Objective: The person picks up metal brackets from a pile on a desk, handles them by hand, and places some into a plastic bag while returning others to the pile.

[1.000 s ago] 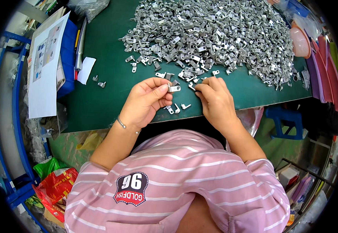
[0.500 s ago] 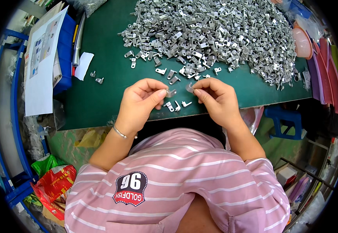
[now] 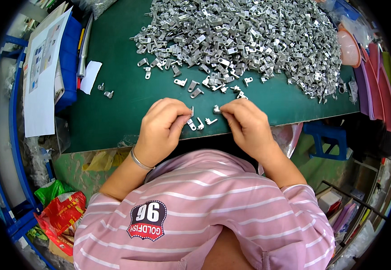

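My left hand (image 3: pixel 160 125) is pinched shut on a small metal bracket (image 3: pixel 192 110), which shows as a thin upright edge at the fingertips. A short gap to the right, my right hand (image 3: pixel 248 123) pinches another small metal bracket (image 3: pixel 217 109) between thumb and fingers. Both hands are low over the near edge of the green table. Just below and between the fingertips lie a flat bracket with a hole (image 3: pixel 192 125) and two small bent pieces, one of them an angled bracket (image 3: pixel 210 121).
A large heap of silver metal brackets (image 3: pixel 249 40) covers the far middle and right of the green table (image 3: pixel 114 112). Strays lie along its near edge. At left stand a blue bin (image 3: pixel 71 58) and a white paper scrap (image 3: pixel 91 77). A pink bowl (image 3: pixel 348 47) is at right.
Both brackets have been turned in my fingers, and the blur on them is gone. My fingers now point more inward and down. The view has shifted slightly.
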The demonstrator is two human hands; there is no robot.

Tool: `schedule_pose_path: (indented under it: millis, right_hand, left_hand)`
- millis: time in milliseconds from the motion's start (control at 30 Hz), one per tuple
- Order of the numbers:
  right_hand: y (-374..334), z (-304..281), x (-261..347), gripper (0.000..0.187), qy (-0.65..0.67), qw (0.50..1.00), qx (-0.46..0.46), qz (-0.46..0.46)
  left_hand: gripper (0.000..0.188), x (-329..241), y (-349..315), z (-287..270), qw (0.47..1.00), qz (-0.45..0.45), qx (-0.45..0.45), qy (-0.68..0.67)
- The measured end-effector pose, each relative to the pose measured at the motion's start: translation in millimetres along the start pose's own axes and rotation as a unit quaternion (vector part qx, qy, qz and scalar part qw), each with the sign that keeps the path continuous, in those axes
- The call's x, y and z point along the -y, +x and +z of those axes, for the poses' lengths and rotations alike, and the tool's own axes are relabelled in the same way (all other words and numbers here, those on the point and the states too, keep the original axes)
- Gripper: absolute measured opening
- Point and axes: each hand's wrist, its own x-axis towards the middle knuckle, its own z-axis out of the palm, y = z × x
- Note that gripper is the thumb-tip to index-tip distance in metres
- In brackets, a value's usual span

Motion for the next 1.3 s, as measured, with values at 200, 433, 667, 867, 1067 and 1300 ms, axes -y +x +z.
schedule_pose_path:
  millis: [200,433,667,867,1067,1300]
  right_hand:
    - [9,-10,-5,0.016,-0.07,0.994,-0.078,-0.036]
    - [23,-14,-26,0.013,-0.077,0.993,-0.086,0.006]
    - [18,-28,-14,0.013,0.456,0.839,-0.006,0.296]
    - [17,-26,-10,0.013,0.539,0.77,0.035,0.339]
    - [14,-23,-8,0.012,0.555,0.761,0.045,0.332]
    - [12,-21,-6,0.011,0.519,0.787,0.038,0.331]
  left_hand:
    - [0.013,3,6,1,0.998,0.045,-0.007,0.034]
    - [0.022,4,35,17,0.99,0.032,0.003,0.136]
    - [0.021,-5,28,13,0.998,-0.047,-0.002,-0.042]
    - [0.021,-11,21,17,0.985,-0.075,0.008,-0.153]
    - [0.021,-10,15,21,0.961,-0.125,0.014,-0.247]
    - [0.021,-7,12,0,0.995,-0.076,-0.002,-0.067]
